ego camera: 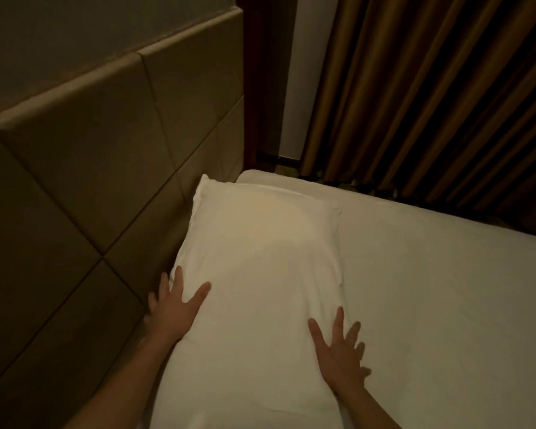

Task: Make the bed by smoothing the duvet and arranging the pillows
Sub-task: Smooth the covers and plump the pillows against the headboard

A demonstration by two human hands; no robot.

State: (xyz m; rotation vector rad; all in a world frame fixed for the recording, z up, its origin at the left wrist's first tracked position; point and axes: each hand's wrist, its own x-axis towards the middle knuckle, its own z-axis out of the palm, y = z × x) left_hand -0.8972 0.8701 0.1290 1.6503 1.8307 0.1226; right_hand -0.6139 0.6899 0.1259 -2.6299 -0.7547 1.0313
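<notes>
A white pillow (260, 258) is lying lengthwise on the bed, along the bed's head edge, its long left side pressing against the padded beige headboard (90, 168) and its far end reaching almost to the bed's far corner. The left hand (174, 308) is resting flat on the pillow's near left part, fingers straight and spread, the outer fingers slipping into the gap between pillow and headboard; it is gripping nothing. The right hand (341, 351) is lying flat on the pillow's near right edge, fingers splayed and slightly blurred, also holding nothing, with its outer fingers reaching over onto the white bed cover (446, 289). That cover is lying smooth and flat to the right of the pillow, stretching to the bed's far edge; whether it is a duvet or a sheet cannot be told. Beyond the far edge, brown pleated curtains (430, 88) are hanging
</notes>
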